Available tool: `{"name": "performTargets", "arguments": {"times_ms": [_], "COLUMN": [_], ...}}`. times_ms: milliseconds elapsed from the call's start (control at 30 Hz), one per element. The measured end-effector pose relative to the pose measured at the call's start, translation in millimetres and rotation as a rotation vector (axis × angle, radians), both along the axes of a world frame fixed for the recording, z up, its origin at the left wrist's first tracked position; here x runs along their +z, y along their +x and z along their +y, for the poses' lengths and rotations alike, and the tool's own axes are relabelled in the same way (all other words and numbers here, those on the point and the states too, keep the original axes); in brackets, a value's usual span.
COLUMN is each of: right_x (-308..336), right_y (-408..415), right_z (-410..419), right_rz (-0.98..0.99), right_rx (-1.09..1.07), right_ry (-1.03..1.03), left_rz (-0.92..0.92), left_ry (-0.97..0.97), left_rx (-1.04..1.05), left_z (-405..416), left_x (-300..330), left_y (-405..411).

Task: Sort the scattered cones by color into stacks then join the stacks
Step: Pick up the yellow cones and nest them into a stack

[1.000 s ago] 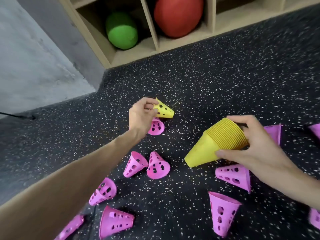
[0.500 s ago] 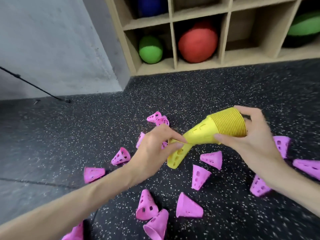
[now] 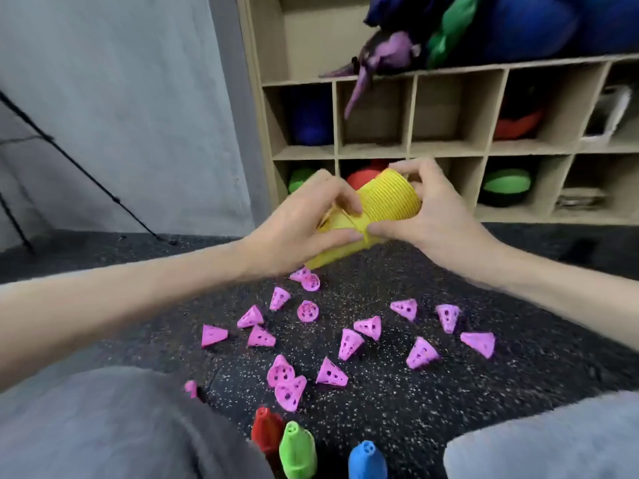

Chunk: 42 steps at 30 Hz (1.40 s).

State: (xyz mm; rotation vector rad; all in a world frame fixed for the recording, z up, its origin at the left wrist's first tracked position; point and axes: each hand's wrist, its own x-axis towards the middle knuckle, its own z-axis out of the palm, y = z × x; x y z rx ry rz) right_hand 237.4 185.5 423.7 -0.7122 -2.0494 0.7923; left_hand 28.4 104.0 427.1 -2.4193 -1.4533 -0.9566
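Note:
I hold a yellow cone stack up in front of me with both hands. My right hand grips its wide ribbed end. My left hand grips the narrow end, where the outermost yellow cone sits over the stack. Several pink perforated cones lie scattered on the black speckled floor below. Upright stacks stand near my knees: red stack, green stack, blue stack.
A wooden cubby shelf with coloured balls and soft bags stands ahead against the wall. A black tripod leg slants down at the left. My grey-clad knees frame the bottom of the view.
My left hand brought the single yellow cone from the floor onto the stack's narrow end. Both hands lifted the stack higher, and the view tilted up toward the shelf.

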Motion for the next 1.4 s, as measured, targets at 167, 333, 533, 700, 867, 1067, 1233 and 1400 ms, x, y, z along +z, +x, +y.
{"name": "performTargets", "arguments": {"times_ms": [167,333,533,700,867,1067,1233,1400], "right_x": [33.1,13.5,-43.0,-88.8,-125.2,-175.1,-227.5,-266.9], "right_y": [31.8,47.4,61.8,76.0,82.3,81.2,91.5,103.9], "right_z": [-35.8,-71.8,-107.0,-126.4,-132.0,-131.1,-119.4,-96.2], "right_rz": [-0.029,-0.028,0.145,0.174,0.063,0.133,0.127,0.142], "right_rx": [0.003,0.027,-0.040,-0.075,-0.098,-0.158,-0.189,-0.206], "right_ry": [0.087,0.105,-0.068,-0.185,-0.259,-0.315,-0.419,-0.487], "left_rz": [-0.268,-0.387,-0.372,-0.412,-0.558,-0.666,-0.544,-0.334], "left_ry": [-0.108,-0.444,-0.308,-0.326,-0.335,-0.341,-0.473,-0.552], "left_rx": [0.044,0.102,0.169,0.238,0.272,0.281,0.239,0.215], "left_z": [-32.1,-60.4,-96.4,-107.9,-107.4,-105.2,-86.9,-48.7], "left_x": [21.6,3.1,-24.0,-66.6,-116.2,-177.5,-220.1,-260.8], "left_y": [36.4,53.0,71.7,84.1,94.1,99.3,102.9,114.1]}}
